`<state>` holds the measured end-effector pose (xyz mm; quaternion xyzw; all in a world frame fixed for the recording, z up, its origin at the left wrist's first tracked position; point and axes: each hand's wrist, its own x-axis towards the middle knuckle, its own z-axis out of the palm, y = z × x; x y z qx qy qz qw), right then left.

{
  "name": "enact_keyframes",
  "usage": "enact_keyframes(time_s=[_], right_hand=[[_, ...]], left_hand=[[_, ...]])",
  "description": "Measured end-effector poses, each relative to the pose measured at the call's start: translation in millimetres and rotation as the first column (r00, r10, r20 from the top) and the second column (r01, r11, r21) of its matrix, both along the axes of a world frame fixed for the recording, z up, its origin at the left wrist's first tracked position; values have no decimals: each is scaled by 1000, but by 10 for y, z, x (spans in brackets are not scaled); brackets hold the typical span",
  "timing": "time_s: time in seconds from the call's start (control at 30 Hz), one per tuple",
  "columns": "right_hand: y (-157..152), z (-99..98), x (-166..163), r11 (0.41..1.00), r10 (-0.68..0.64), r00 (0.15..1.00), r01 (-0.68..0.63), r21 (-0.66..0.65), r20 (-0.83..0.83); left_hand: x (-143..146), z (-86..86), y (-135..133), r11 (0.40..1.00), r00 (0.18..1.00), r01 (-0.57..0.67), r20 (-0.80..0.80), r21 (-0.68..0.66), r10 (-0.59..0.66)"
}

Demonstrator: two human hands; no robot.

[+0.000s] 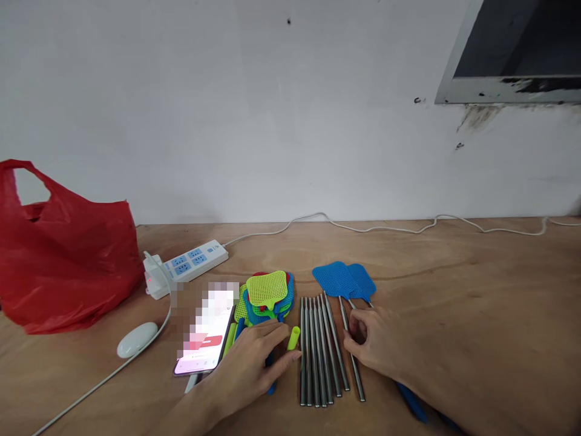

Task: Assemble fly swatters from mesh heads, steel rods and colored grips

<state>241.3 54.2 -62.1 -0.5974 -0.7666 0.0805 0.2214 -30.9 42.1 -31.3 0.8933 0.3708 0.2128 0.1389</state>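
Blue fly swatter (334, 278) lies short of the bench's (476, 278) back edge, its metal rod (357, 378) pinched in my right hand (379, 340); whether my left hand (247, 358), fingers parted, grips the yellow-green sleeve (294, 338), I cannot tell. Likely light, stiff, slippery: hold mid-rod.

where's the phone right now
In the head view, the phone lies left of centre on the wooden table, nearer the camera than the white power strip and just left of the left hand.
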Motion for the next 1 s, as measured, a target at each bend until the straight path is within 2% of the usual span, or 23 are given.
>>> enact_keyframes(time_s=[0.33, 0.5, 0.6, 0.7, 0.8, 0.83, 0.9, 0.97, 1.0], right_hand=[[-30, -9, -21, 1000, -27, 996, 26, -13, -82], [-11, -18, -17, 999, -20, 967, 10, -39, -256], [30, -13, 22, 996, 1, 906, -39, -81, -423], [65, 36, 85, 989, 12, 805, -98, -114, -593], [67, 136, 128, 982, -25, 664, -123, -143, -747], [62, 175, 132, 976, -55, 591, -138, -168, -805], [49, 247, 123, 952, -142, 384, -201, -233, -912], [40, 299, 100, 921, -229, 168, -280, -270, -959], [39, 314, 87, 911, -259, 92, -308, -275, -962]], left_hand=[[-1, -21, 7, 1000, 999, 17, -40, 9, -16], [-4, -27, 11, 999, 999, 22, -36, -24, -22], [-3, -8, 13, 998, 999, 11, -52, -66, -14], [0, 28, 1, 992, 998, -7, -55, -126, 0], [2, 47, -17, 984, 998, -33, -63, -174, 22], [2, 47, -22, 982, 997, -39, -66, -186, 28], [-2, 41, -31, 979, 997, -46, -70, -200, 32], [-9, 33, -39, 980, 996, -45, -81, -196, 29], [-12, 30, -42, 982, 995, -44, -93, -186, 27]])
